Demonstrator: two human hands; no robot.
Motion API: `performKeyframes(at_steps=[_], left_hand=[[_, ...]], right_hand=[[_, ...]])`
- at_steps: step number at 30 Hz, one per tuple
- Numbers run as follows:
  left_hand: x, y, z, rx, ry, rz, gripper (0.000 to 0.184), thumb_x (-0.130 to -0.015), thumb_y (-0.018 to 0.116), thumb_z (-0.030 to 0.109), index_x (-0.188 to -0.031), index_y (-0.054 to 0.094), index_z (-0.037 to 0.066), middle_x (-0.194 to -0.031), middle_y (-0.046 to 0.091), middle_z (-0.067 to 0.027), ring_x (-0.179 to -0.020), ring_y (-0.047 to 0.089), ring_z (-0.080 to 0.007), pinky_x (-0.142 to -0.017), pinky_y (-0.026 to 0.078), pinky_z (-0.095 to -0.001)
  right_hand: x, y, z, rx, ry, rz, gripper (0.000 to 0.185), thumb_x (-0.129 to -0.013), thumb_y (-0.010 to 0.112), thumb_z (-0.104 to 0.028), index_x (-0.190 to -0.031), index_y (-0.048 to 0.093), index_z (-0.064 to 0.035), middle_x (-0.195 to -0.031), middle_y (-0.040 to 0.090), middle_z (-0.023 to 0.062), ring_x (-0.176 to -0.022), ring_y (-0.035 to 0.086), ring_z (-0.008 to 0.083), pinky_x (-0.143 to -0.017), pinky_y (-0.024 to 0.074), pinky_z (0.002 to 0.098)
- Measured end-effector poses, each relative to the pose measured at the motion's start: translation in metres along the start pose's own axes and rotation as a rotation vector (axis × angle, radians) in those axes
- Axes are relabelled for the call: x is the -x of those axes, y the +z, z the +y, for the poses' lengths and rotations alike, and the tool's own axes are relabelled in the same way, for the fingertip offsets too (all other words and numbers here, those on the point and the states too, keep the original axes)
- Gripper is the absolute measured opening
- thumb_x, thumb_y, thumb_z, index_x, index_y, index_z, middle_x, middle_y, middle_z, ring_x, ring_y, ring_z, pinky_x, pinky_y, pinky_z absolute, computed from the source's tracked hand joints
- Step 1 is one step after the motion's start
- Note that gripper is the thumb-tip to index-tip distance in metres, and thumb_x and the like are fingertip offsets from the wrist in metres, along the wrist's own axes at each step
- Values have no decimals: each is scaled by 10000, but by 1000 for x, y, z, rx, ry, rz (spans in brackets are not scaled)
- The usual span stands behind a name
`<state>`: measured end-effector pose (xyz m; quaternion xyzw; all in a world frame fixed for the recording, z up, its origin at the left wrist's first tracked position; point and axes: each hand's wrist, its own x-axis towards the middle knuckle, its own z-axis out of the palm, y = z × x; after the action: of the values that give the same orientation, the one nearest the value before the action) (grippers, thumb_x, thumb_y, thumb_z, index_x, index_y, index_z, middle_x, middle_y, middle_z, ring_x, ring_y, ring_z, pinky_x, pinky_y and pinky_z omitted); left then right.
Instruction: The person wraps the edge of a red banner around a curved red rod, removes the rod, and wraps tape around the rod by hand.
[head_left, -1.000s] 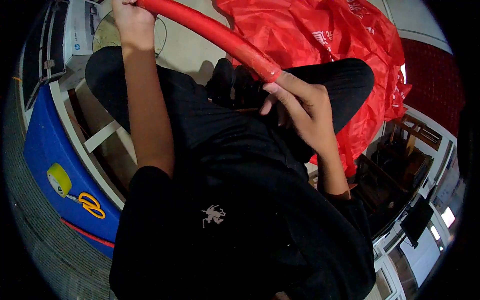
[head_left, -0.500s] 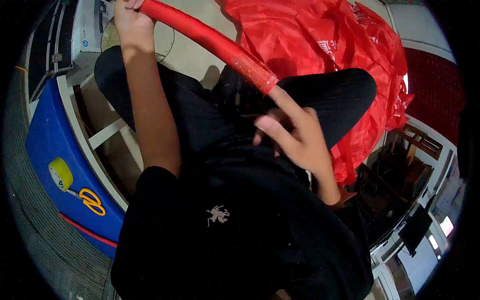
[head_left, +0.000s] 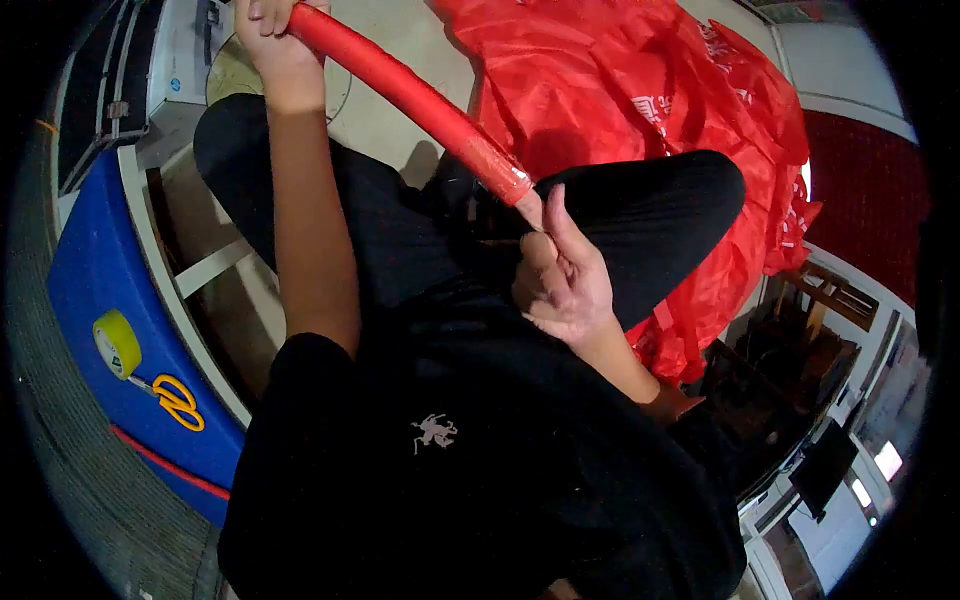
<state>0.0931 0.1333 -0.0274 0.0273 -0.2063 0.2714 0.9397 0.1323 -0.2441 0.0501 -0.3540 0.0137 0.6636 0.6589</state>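
Note:
A long, slightly bent red cloth-covered tube (head_left: 410, 100) slants across the view above my lap. Its lower end has a shiny band that looks like clear tape. At the upper left, my left hand (head_left: 280, 45) is closed around the tube's far end. My right hand (head_left: 565, 285) is just below the taped end, thumb raised and the other fingers curled. Between it and the tube shows a narrow tan piece (head_left: 530, 209); I cannot tell whether it is a finger or a stick.
A heap of red printed fabric (head_left: 620, 90) lies beyond my right knee. To the left, a blue surface (head_left: 90, 250) holds a yellow tape roll (head_left: 117, 343), orange-handled scissors (head_left: 178, 403) and a red strip (head_left: 170, 462). A box (head_left: 187, 60) stands at the upper left.
My right hand has turned and drawn closer to my body, its fingers now curled and thumb up. The tube's lower end has shifted slightly left and down.

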Motion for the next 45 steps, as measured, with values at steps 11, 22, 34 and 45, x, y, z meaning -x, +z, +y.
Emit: performKeyframes(at_steps=[11,22,34,45], left_hand=[[1,-18,-2,-192,128,346,326,-1040,498,253,-763,447,89,-531,362,16,-399,371,-90,-392,351,-221],[0,-6,3,-37,79,60,310,-1048,476,271,-841,483,41,-548,367,15,-390,360,-91,-390,366,-224],[2,-22,-12,-218,250,401,279,-1010,560,237,-802,469,74,-552,365,31,-408,362,-87,-407,350,-205],[-10,28,-30,282,1,-140,229,-972,518,149,-782,458,36,-481,442,10,-313,384,-69,-335,397,-177]], right_hand=[[-6,-12,-29,1812,-780,285,286,-953,617,-300,-1161,658,-108,-610,596,100,-485,553,231,-476,440,348],[-11,-5,23,30,-29,-33,524,-1055,385,-427,-1488,369,-132,-586,603,49,-381,422,90,-338,343,241],[-15,-19,-14,822,-192,253,328,-1044,479,-283,-1259,587,-59,-683,677,133,-449,545,160,-449,420,254],[-30,8,14,-94,-81,249,609,-1019,428,-494,-1425,405,-40,-1112,665,148,-905,691,216,-598,594,259]])
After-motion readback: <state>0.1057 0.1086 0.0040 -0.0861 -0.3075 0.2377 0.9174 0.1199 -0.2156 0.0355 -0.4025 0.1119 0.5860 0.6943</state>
